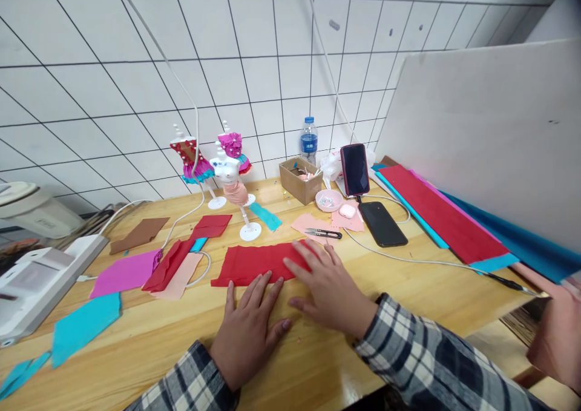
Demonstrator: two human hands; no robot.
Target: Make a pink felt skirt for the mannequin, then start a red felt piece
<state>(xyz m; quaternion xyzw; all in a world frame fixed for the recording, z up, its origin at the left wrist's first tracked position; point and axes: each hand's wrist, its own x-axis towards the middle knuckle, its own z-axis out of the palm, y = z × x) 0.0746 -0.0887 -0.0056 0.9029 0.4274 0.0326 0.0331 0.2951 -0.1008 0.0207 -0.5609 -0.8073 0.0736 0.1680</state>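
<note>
A strip of red fabric (254, 261) lies flat on the wooden table in front of me. My left hand (252, 323) rests at its lower edge, fingers spread and fingertips touching the cloth. Over the right end of the strip lies my right hand (324, 287), its fingers spread flat and hiding that end. Neither hand grasps anything. Just beyond the strip are thread snips (323, 233) on a pale pink fabric piece (305, 223). A small white mannequin (227, 169) with pink cloth round its hips stands behind the red strip.
Two more dressed mannequins (193, 160) stand at the back. Fabric pieces (124, 272) and a white power strip (49, 284) lie left. A cardboard box (300, 181), water bottle (309, 138), pink bowl (329, 200), phone (384, 223) and cable (408, 258) are right of centre. Folded fabrics (440, 214) lie far right.
</note>
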